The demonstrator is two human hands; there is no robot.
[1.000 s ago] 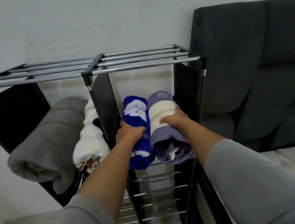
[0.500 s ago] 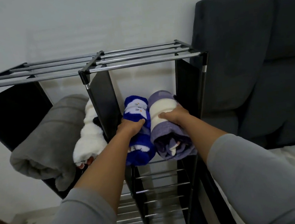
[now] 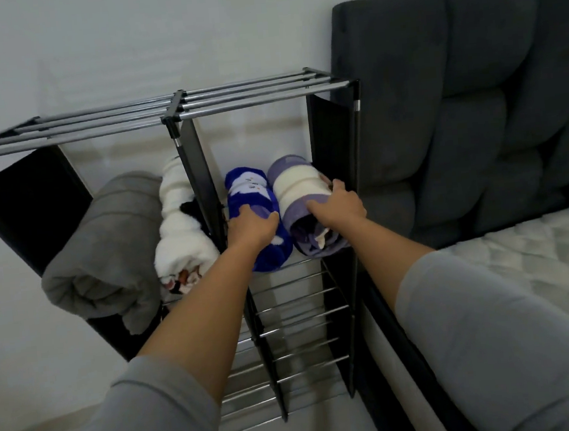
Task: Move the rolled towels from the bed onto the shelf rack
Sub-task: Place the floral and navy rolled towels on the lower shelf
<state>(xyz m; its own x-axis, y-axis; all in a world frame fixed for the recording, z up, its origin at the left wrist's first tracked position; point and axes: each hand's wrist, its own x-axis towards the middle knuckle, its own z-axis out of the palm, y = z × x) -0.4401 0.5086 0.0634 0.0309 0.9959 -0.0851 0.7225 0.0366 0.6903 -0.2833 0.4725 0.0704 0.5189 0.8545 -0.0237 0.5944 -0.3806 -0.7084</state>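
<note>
On the shelf rack (image 3: 259, 97), right bay, the left hand (image 3: 250, 228) wraps its fingers over the blue towel roll (image 3: 253, 197) while the right hand (image 3: 339, 204), at 3 o'clock of it, clasps the purple-and-cream roll (image 3: 295, 183). Best to seat both squarely on the rungs, side by side, before letting go

- Four rolled towels lie on the rack: one grey plush roll (image 3: 100, 252), one white fluffy roll with black patches (image 3: 181, 231), one royal-blue fleece roll with white figures (image 3: 251, 190), one lavender-and-cream striped roll (image 3: 295, 183).
- One black-framed shelf rack with silver metal bars (image 3: 248, 93).
- Two bare hands: the left hand (image 3: 251, 228), the right hand (image 3: 339, 205).
- Two grey sleeves.
- One dark grey padded headboard (image 3: 465, 96).
- One pale quilted mattress (image 3: 538, 262).
</note>
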